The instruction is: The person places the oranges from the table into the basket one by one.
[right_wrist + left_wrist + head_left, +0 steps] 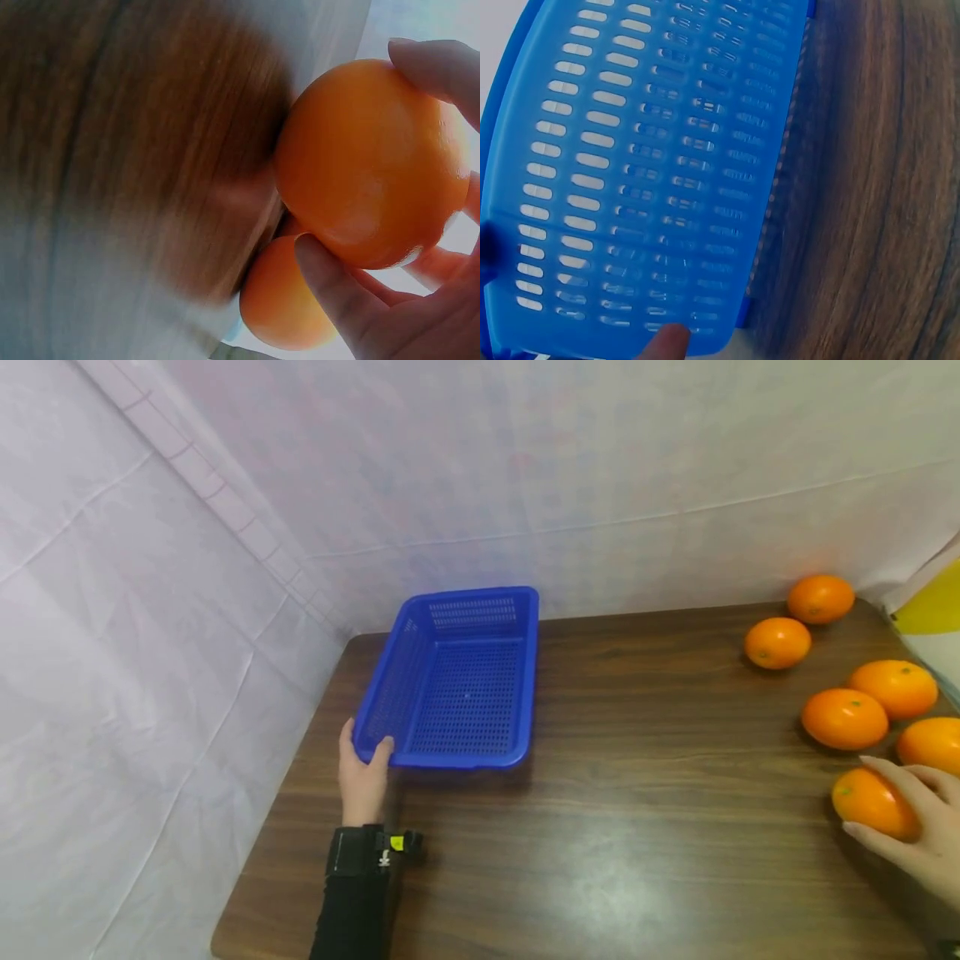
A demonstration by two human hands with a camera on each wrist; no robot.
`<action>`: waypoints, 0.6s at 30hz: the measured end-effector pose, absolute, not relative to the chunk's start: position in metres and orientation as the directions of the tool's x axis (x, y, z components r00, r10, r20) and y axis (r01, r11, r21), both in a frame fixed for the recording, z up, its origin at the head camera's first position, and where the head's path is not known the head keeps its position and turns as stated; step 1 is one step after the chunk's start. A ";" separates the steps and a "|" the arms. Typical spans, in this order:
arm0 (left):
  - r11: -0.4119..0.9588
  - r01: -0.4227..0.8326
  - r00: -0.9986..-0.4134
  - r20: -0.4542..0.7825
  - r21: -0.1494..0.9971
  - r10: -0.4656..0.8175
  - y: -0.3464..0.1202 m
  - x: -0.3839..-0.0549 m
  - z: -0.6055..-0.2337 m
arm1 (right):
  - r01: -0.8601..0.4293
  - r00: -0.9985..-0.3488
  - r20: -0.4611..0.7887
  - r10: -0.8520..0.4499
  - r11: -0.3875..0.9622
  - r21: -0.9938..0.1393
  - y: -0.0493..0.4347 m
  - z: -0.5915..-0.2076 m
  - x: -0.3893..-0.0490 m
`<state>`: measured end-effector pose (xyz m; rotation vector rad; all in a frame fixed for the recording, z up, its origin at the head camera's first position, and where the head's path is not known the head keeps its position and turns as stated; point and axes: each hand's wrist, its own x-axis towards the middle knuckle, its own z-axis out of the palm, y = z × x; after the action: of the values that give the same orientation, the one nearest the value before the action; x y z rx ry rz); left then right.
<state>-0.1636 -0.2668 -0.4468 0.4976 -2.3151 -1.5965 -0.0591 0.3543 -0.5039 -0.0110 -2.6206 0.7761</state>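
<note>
At the left of the head view, a blue plastic basket (534, 677) with slotted walls stands near the back of the table. My left hand (363, 785) grips its near left corner, thumb over the rim. In the left wrist view the basket's wall (641, 180) fills much of the frame, one fingertip (667, 343) against its lower edge. Far to the right, my right hand (930, 827) holds an orange (873, 803) between thumb and fingers. The right wrist view shows that orange (367, 161) close over the table, a second orange (281, 300) behind it.
Several more oranges lie on the right of the brown wooden table (645, 760), two at the back, such as this orange (777, 643), and others beside my right hand. White cloth (600, 460) hangs behind and left. A yellow and white item (930, 606) stands past the right edge.
</note>
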 end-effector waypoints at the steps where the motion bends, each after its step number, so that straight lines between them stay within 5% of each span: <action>1: 0.341 -0.118 -0.901 0.044 0.933 -0.431 -0.268 -0.164 -0.447 | -0.108 -0.916 0.382 0.122 0.842 -0.528 0.355 -0.505 -0.059; 10: 0.426 -0.139 -0.934 0.025 0.894 -0.357 -0.283 -0.157 -0.440 | -0.147 -0.891 0.433 0.138 0.814 -0.562 0.356 -0.512 -0.063; 18: 0.402 -0.153 -0.970 -0.058 0.903 -0.238 -0.297 -0.151 -0.424 | -0.039 -0.943 0.300 0.146 0.846 -0.532 0.367 -0.515 -0.065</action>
<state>-0.1511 -0.2966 -0.4245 0.3578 -2.5630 -1.6362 -0.0653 0.3667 -0.5154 -0.0804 -2.6931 0.7858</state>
